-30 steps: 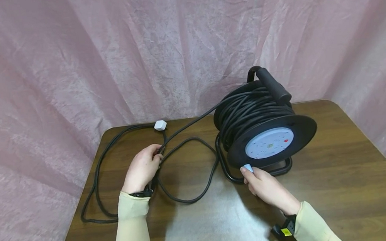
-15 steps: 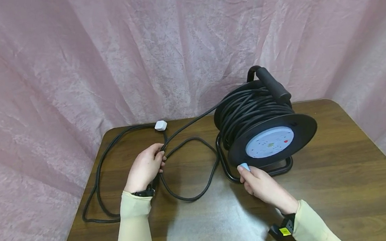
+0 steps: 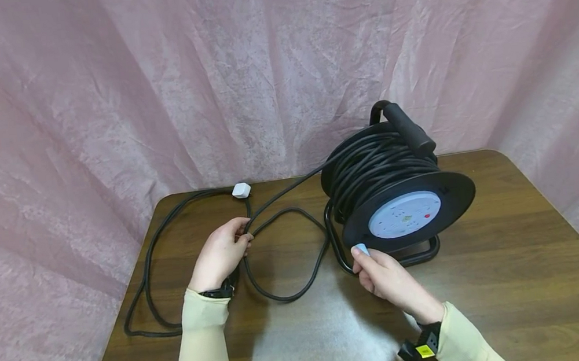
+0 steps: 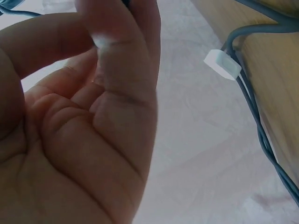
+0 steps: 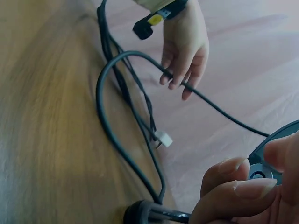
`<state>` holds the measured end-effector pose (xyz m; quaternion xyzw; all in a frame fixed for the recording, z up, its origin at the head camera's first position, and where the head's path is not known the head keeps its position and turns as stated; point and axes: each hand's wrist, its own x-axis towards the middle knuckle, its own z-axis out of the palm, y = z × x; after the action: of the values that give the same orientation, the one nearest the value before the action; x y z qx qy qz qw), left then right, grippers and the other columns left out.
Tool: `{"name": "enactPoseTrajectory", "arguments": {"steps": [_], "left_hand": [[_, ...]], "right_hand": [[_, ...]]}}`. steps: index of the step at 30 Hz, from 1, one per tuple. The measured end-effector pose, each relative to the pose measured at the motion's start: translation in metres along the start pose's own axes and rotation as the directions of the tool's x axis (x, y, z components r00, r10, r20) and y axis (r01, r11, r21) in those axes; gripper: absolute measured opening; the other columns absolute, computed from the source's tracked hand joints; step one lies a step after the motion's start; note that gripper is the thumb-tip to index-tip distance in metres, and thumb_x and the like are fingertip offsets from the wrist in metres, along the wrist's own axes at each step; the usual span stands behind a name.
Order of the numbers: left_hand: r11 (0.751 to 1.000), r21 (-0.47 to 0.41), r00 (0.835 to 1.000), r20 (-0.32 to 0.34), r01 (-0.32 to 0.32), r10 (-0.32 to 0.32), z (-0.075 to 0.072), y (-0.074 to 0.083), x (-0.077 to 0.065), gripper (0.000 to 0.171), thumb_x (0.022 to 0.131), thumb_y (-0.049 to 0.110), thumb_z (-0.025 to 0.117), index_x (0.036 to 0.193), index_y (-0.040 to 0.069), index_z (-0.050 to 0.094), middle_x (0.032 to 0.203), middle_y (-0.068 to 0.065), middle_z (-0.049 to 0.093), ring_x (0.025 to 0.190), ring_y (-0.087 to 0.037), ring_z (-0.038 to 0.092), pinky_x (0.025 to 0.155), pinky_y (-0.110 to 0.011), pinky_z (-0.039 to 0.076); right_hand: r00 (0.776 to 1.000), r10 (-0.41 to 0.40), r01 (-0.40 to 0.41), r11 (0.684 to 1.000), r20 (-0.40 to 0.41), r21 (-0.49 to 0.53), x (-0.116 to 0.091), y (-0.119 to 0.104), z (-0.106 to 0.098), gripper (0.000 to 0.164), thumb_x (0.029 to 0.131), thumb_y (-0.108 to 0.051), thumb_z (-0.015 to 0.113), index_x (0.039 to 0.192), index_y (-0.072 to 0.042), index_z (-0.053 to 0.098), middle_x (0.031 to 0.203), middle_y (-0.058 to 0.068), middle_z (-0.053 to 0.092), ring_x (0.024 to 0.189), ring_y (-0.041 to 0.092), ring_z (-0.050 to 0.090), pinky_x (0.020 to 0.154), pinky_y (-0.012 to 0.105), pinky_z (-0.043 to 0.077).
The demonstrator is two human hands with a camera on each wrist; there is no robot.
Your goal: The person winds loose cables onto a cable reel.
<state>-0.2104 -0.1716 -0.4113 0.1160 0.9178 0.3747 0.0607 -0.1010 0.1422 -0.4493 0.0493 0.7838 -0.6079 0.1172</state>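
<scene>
A black cable reel (image 3: 451, 202) with a pale blue socket face (image 3: 404, 215) stands on the table's right half, thick with wound cable. My right hand (image 3: 390, 281) pinches its small light blue crank knob (image 3: 362, 249) at the lower left of the front flange. From the drum a black cable (image 3: 285, 191) runs down to the left, where my left hand (image 3: 219, 254) holds it between thumb and fingers. In the right wrist view that cable (image 5: 224, 114) passes through the left fingers above the table. Beyond the hand lies a white plug (image 3: 241, 190), also visible in the left wrist view.
Loose cable lies in a long loop (image 3: 147, 275) at the left and a rounder loop (image 3: 285, 299) in the middle of the wooden table (image 3: 529, 273). A black tube stand (image 3: 422, 255) carries the reel. Pink curtain (image 3: 279, 77) hangs behind the table.
My right hand has shifted slightly left with the crank knob, along the lower edge of the reel. My left hand has drifted a little to the right with the cable.
</scene>
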Motion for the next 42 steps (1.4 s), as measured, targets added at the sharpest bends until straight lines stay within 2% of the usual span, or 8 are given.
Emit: {"name": "enactPoseTrajectory", "arguments": {"steps": [6,9,16,24,29,36,39,42], "left_hand": [[0.999,-0.021,0.999,0.021,-0.029,0.029,0.000,0.005,0.001,0.029,0.103,0.014,0.053,0.131,0.008,0.058,0.091,-0.001,0.066,0.077,-0.018,0.065,0.066,-0.033,0.054],[0.997,-0.067,0.999,0.035,-0.033,0.036,0.000,0.009,0.002,0.032,0.103,0.014,0.052,0.135,0.009,0.055,0.095,-0.003,0.065,0.078,-0.022,0.067,0.059,-0.032,0.055],[0.987,-0.157,0.996,0.072,-0.043,0.055,0.002,0.018,-0.001,0.035,0.102,0.013,0.050,0.137,0.011,0.051,0.103,-0.011,0.064,0.079,-0.025,0.070,0.058,-0.039,0.057],[0.975,-0.218,0.994,0.098,-0.035,0.058,0.009,0.019,-0.006,0.031,0.099,0.009,0.052,0.130,0.012,0.055,0.100,-0.008,0.064,0.074,-0.018,0.069,0.056,-0.037,0.057],[0.965,-0.261,0.990,0.130,-0.016,0.051,0.017,0.021,-0.007,0.020,0.104,0.016,0.050,0.122,0.015,0.057,0.093,-0.010,0.066,0.070,-0.022,0.069,0.053,-0.037,0.056],[0.960,-0.280,0.999,0.048,0.000,0.014,0.016,0.023,-0.006,0.020,0.104,0.032,0.053,0.117,0.018,0.061,0.081,-0.015,0.062,0.063,-0.027,0.065,0.053,-0.036,0.056],[0.964,-0.267,0.999,0.023,-0.023,0.030,0.012,0.025,-0.004,0.018,0.103,0.029,0.056,0.112,0.016,0.063,0.080,-0.013,0.062,0.063,-0.025,0.063,0.056,-0.036,0.056],[0.974,-0.219,0.997,0.031,-0.060,0.068,0.011,0.026,-0.002,0.016,0.103,0.026,0.057,0.109,0.013,0.064,0.079,-0.011,0.062,0.064,-0.023,0.063,0.060,-0.036,0.057]], "right_hand": [[0.998,-0.052,0.053,0.998,0.039,-0.019,0.000,-0.012,-0.002,0.054,0.106,-0.050,0.039,0.093,-0.001,0.055,0.060,0.005,0.049,0.046,0.012,0.032,0.043,0.021,0.023],[0.995,-0.073,0.075,0.997,0.065,-0.025,-0.001,-0.019,-0.004,0.055,0.106,-0.051,0.038,0.094,0.001,0.055,0.060,0.005,0.048,0.047,0.012,0.033,0.044,0.021,0.024],[0.990,-0.115,0.117,0.993,0.086,-0.019,-0.006,-0.033,-0.008,0.053,0.106,-0.048,0.039,0.095,0.002,0.054,0.062,0.004,0.047,0.049,0.010,0.034,0.045,0.021,0.025],[0.983,-0.182,0.184,0.981,0.035,-0.056,-0.014,-0.037,-0.010,0.048,0.105,-0.046,0.044,0.094,-0.002,0.058,0.062,0.005,0.048,0.049,0.011,0.035,0.045,0.023,0.029],[0.973,-0.229,0.228,0.973,-0.021,-0.043,-0.019,-0.038,-0.010,0.042,0.106,-0.042,0.045,0.090,-0.005,0.058,0.059,0.004,0.047,0.048,0.011,0.035,0.044,0.025,0.029],[0.952,-0.300,0.297,0.954,-0.068,-0.049,-0.022,-0.051,-0.017,0.040,0.107,-0.037,0.045,0.087,-0.004,0.057,0.056,0.004,0.045,0.049,0.012,0.036,0.045,0.028,0.031],[0.940,-0.331,0.327,0.943,-0.080,-0.059,-0.022,-0.059,-0.023,0.040,0.107,-0.036,0.044,0.088,-0.003,0.056,0.056,0.004,0.045,0.049,0.014,0.038,0.046,0.029,0.032],[0.930,-0.352,0.347,0.936,-0.108,-0.064,-0.025,-0.065,-0.031,0.039,0.108,-0.034,0.044,0.088,-0.003,0.056,0.056,0.005,0.046,0.049,0.015,0.040,0.044,0.030,0.033]]}}
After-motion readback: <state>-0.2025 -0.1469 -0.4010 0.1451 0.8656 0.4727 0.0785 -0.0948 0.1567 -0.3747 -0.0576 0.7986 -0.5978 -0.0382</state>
